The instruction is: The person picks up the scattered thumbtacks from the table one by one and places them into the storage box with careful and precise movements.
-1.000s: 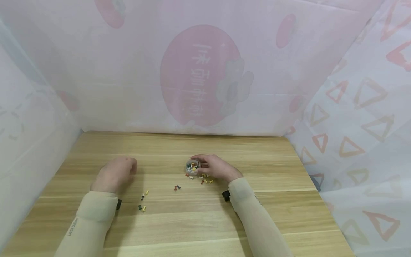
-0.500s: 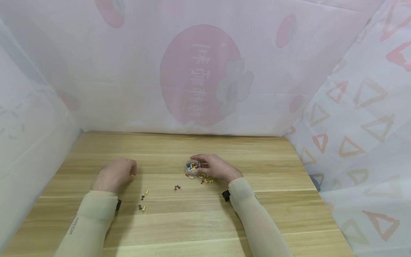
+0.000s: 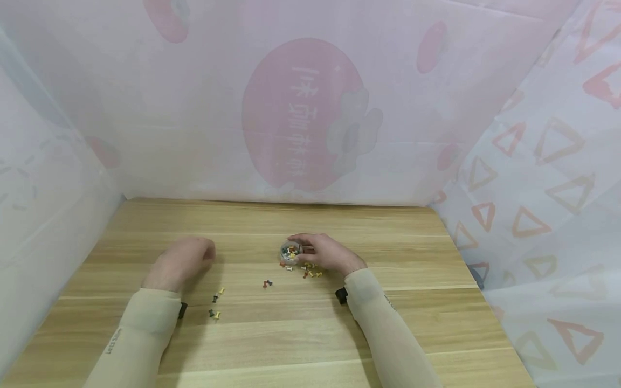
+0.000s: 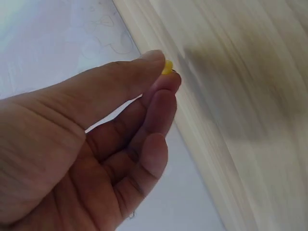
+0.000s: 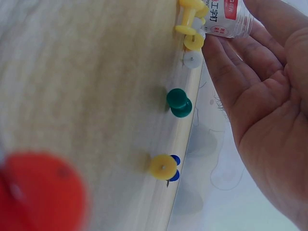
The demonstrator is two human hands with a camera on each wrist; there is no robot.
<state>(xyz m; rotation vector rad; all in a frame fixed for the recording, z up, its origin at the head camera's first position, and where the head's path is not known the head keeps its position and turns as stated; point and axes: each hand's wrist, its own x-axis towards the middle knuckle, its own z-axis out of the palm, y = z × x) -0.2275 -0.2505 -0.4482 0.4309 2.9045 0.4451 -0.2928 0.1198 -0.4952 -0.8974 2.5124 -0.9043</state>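
Note:
Between thumb and forefinger, my left hand (image 3: 180,263) pinches a yellow push pin (image 4: 167,67), raised above the table. Its other fingers curl loosely in the left wrist view. My right hand (image 3: 331,254) holds a small clear jar (image 5: 230,20) with a red and white label; the thumb and fingers go round its side. Mixed push pins (image 3: 292,251) lie inside the jar, which stands on the table. A cluster of loose pins (image 3: 311,274) lies beside the right hand. A red pin (image 3: 264,284) and a dark blue pin (image 3: 270,282) lie between the hands.
Nearer the left forearm lie a yellow pin (image 3: 221,290), a dark pin (image 3: 215,298), a green pin (image 3: 211,313) and another yellow pin (image 3: 217,316). The wooden table (image 3: 271,345) is bordered by printed cloth walls (image 3: 204,161) at the back and sides.
My left hand has shifted a little to the right. A yellow bit showed at its fingertips half a second ago and is hidden in the head view now. The right hand and jar stay put.

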